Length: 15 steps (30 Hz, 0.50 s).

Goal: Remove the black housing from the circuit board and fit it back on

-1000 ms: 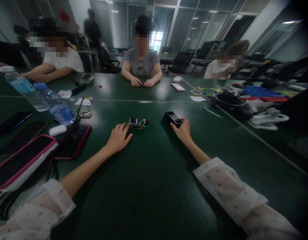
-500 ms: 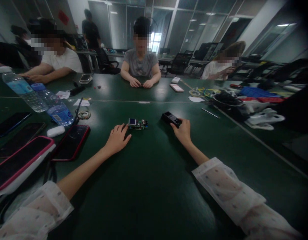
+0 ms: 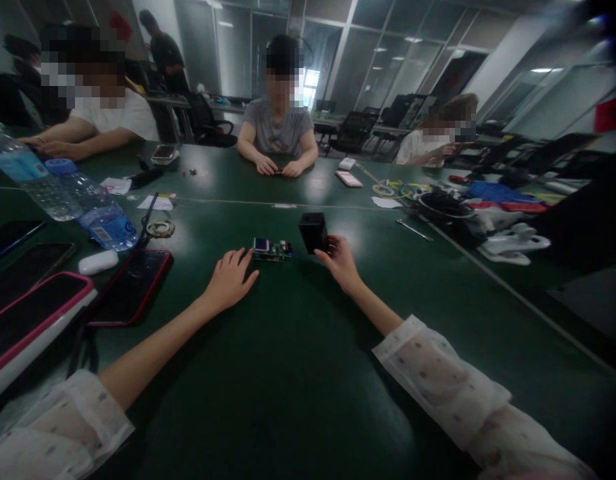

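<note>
My right hand [image 3: 342,264] grips a black rectangular plastic case [image 3: 313,233] by its right side, thumb low in front and fingers at the side. The case is held up on end, a plain dark face toward me. Just left of it lies a small green circuit board [image 3: 273,250] with a little dark screen on its left part. My left hand [image 3: 231,277] rests flat on the table [image 3: 268,373], fingers spread, fingertips at the board's left end.
Phones, including a red-edged phone [image 3: 131,287], a white earbud case [image 3: 98,262] and water bottles [image 3: 95,207] crowd the left. Cables [image 3: 441,203], a white plastic piece [image 3: 515,241] and a thin metal tool [image 3: 414,230] lie right. Another person [image 3: 278,127] sits opposite.
My right hand has tipped the black case up from lying with its cut-out face showing, and moved it left toward the board. My left hand stays by the board.
</note>
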Tool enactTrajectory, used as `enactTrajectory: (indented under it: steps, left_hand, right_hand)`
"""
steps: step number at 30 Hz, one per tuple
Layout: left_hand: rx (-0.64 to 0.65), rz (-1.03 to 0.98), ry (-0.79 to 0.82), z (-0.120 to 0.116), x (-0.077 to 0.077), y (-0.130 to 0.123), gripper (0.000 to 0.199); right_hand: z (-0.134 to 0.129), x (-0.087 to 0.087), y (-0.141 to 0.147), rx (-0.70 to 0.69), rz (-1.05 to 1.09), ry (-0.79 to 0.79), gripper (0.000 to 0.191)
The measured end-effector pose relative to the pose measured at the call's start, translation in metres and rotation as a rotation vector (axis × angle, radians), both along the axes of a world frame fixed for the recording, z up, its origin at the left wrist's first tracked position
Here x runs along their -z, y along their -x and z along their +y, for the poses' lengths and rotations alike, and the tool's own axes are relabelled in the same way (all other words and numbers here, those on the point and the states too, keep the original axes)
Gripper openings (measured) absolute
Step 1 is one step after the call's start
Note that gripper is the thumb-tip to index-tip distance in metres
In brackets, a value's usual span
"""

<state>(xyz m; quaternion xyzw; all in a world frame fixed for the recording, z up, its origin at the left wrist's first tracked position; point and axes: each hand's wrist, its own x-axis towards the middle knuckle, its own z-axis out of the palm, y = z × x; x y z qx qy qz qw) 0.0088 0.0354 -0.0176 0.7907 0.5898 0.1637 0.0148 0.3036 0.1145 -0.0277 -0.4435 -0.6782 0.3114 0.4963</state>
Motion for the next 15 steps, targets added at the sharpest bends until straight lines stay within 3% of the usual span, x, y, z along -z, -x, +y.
enactTrajectory:
  steps: [6,15]
  left_hand:
    - [-0.001,0.005,-0.009,0.0,0.001,0.0,0.054]
    - [0.002,0.005,-0.013,0.0,0.001,-0.001,0.056]
  right_hand:
    - [0.0,-0.004,0.027,-0.193,0.015,0.064,0.055]
    - [0.014,-0.017,0.028,-0.333,0.013,0.034,0.052]
